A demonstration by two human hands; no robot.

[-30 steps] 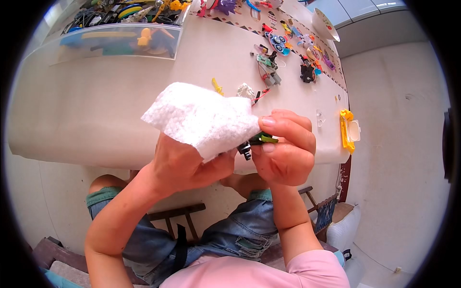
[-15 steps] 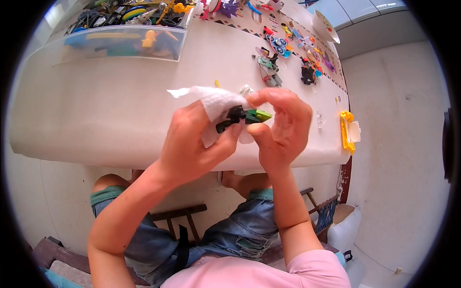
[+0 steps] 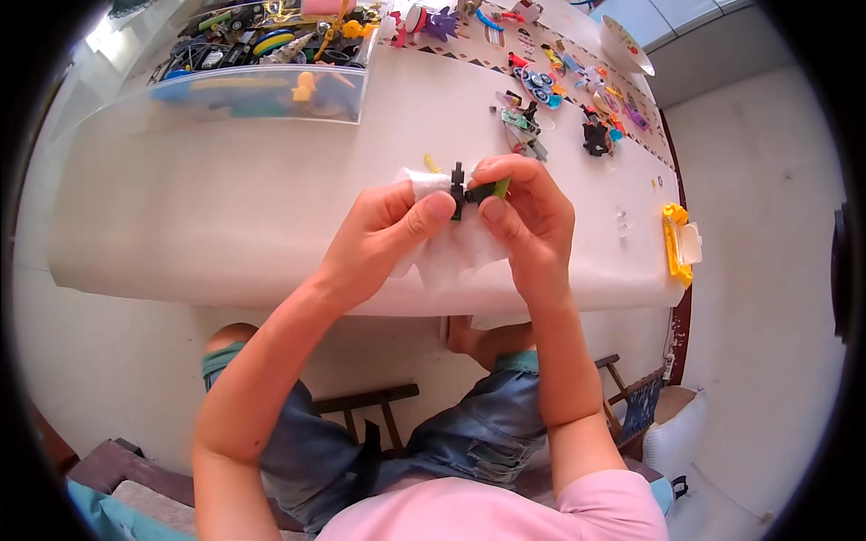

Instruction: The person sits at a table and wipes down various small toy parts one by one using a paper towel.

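Observation:
Above the near part of the table, my left hand (image 3: 383, 225) is closed with its thumb on a small black-and-green plastic toy (image 3: 457, 180), whose exact kind I cannot make out. A white wipe (image 3: 446, 257) is bunched in the same hand and hangs down behind the toy. My right hand (image 3: 539, 216) pinches the toy's green end between thumb and forefinger. The black part stands upright between the two hands. Fingers and wipe hide some of the toy.
A clear plastic bin (image 3: 271, 97) full of toys stands at the back left. Several small toys (image 3: 541, 86) lie at the back right, near a bowl (image 3: 626, 45). A yellow wipes pack (image 3: 677, 243) rests by the right edge. A small yellow piece (image 3: 432, 163) lies beyond my hands.
The toy has turned: its black part is now upright, and its green end is pinched in my right hand, which was apart from it or barely touching. The wipe now hangs lower.

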